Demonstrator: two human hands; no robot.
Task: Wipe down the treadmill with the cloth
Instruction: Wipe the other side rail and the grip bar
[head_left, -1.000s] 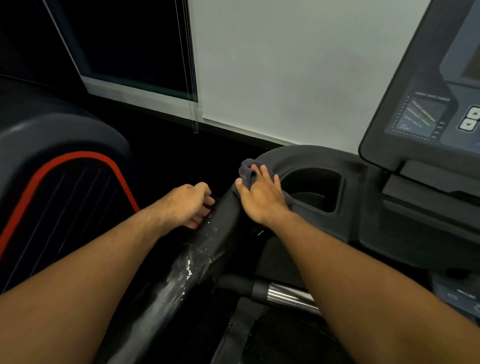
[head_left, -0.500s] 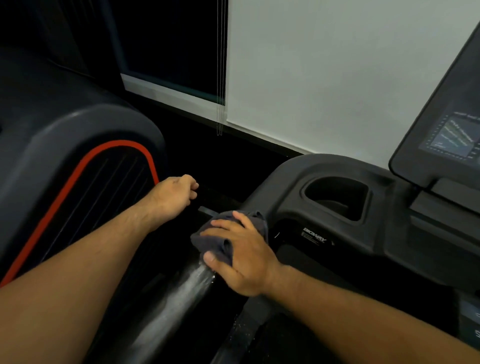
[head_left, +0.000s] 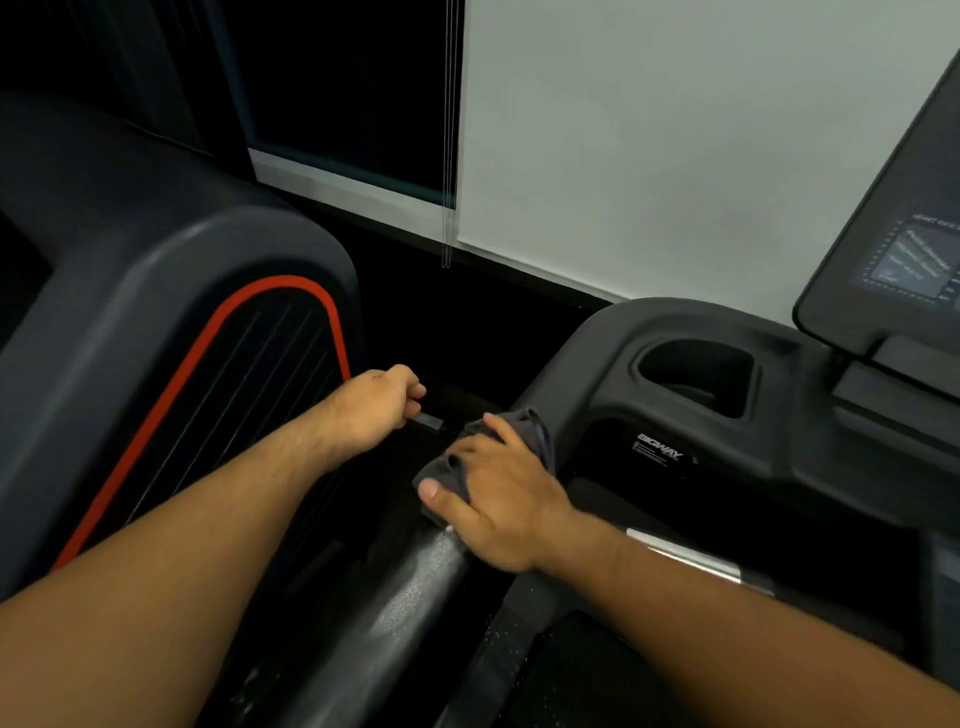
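Observation:
My right hand (head_left: 498, 493) grips a dark grey cloth (head_left: 537, 434) and presses it on the top end of the treadmill's black left handrail (head_left: 415, 597), where the rail meets the console tray (head_left: 779, 441). The thumb points left along the rail. Below the hand the rail shines with wet streaks and droplets. My left hand (head_left: 379, 405) hovers to the left of the rail, curled into a fist with nothing visible in it. The underside of the cloth is hidden.
A cup holder (head_left: 696, 374) is sunk in the tray, and the display panel (head_left: 909, 260) rises at the far right. A chrome grip bar (head_left: 685, 556) runs behind my right forearm. A neighbouring machine with a red stripe (head_left: 182, 291) stands close on the left.
My right hand slid the cloth from the tray's corner down onto the handrail, then a little back up toward the tray. My left hand stayed a fist, now farther left of the rail.

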